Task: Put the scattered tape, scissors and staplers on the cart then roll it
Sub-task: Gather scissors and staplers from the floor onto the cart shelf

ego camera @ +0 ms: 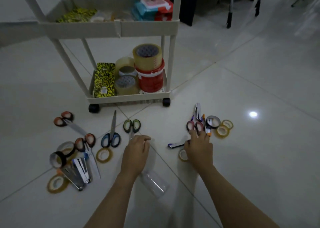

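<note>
A cream cart [128, 98] on black wheels stands ahead on the tiled floor, with tape rolls [147, 56] on its bottom shelf. Scissors lie scattered: green-handled [131, 125], blue-handled [110, 139], red-handled [63, 120] and another pair [84, 141]. A stapler [78, 172] and tape rolls [56, 183] lie at the left. My left hand [136, 150] hovers by the green scissors' blade, fingers loosely curled and holding nothing. My right hand [199, 146] reaches onto the red-handled scissors [194, 124], fingers touching the handles. A stapler [198, 111], a small stapler [174, 145] and tape rolls [223, 130] lie around it.
The cart's middle shelf [110, 28] holds packets and a yellow-black box. A clear plastic cup [154, 182] lies on the floor between my forearms. Dark chair legs [229, 18] and furniture stand at the back right. Bare tiles stretch to the right.
</note>
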